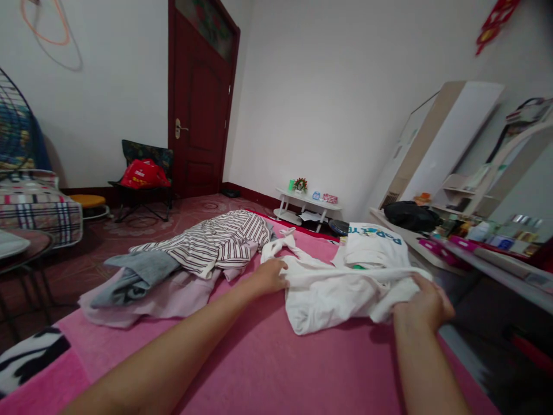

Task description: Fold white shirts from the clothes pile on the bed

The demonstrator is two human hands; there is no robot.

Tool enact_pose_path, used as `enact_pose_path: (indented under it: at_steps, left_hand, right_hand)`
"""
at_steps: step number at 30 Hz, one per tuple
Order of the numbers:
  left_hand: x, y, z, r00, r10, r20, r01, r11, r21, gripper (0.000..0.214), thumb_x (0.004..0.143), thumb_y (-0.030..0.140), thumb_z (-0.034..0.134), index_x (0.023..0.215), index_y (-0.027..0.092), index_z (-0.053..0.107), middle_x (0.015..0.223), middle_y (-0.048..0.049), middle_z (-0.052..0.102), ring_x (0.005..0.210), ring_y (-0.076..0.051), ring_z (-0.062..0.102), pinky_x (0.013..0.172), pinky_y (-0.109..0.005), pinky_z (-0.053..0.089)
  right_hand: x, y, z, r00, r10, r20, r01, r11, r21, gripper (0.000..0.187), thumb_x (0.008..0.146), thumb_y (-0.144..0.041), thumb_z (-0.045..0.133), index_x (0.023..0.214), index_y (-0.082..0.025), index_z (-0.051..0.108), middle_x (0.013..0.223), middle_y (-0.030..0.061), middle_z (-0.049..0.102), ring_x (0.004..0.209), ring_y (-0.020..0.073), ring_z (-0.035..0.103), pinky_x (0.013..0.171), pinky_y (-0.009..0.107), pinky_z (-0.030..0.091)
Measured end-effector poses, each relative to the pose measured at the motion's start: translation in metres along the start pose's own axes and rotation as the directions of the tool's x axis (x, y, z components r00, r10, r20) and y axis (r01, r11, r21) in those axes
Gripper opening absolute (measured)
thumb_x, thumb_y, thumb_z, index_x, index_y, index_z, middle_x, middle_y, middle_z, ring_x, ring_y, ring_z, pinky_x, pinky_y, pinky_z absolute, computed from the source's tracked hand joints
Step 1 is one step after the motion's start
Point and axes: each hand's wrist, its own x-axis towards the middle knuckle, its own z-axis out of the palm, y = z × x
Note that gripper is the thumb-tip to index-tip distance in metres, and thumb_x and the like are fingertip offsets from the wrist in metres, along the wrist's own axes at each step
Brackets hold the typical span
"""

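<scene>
A white garment (332,300) is stretched between my two hands, over a pink blanket (276,369). My left hand (273,276) is closed on its left end, and my right hand (425,302) grips the right end. The kind of garment cannot be made out; its lower part hangs in loose folds. Just beyond it lies a folded white shirt (375,245) with blue lettering. Left of my left hand is a pile with a striped shirt (216,239), a grey garment (133,276) and a pale pink garment (173,300).
On the right stands a dressing table (415,245) with a black bag (410,216) and bottles. A low white shelf (309,202) is by the far wall. A folding chair (147,151) with a red bag (144,174) sits near the dark red door (201,104). A round table (34,248) is at left.
</scene>
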Motion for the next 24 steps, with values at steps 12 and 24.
enact_pose_path:
  at_steps: [12,24]
  left_hand:
    - [-0.001,0.025,-0.007,0.957,0.163,-0.238,-0.199,0.971,-0.134,0.017,0.078,0.018,0.052,0.086,0.017,0.067,0.090,-0.0060,0.068,0.084,-0.019,0.060,0.075,-0.027,0.042]
    - [0.001,0.034,-0.033,0.963,0.232,0.136,-0.099,0.776,-0.624,0.032,0.081,0.041,0.054,0.077,0.011,0.064,0.061,-0.0020,0.061,0.053,-0.011,0.052,0.050,-0.020,0.037]
  right_hand:
    - [-0.074,-0.019,0.016,0.433,0.255,0.865,0.142,0.928,-0.344,0.056,0.059,-0.026,0.068,0.114,-0.016,0.060,0.109,0.0087,0.063,0.064,0.0120,0.056,0.062,0.027,0.048]
    - [-0.099,-0.103,0.018,-0.469,0.530,0.707,0.263,0.848,-0.461,0.037,0.074,-0.049,0.064,0.064,-0.013,0.059,0.050,-0.0054,0.048,0.038,0.0053,0.040,0.035,0.016,0.032]
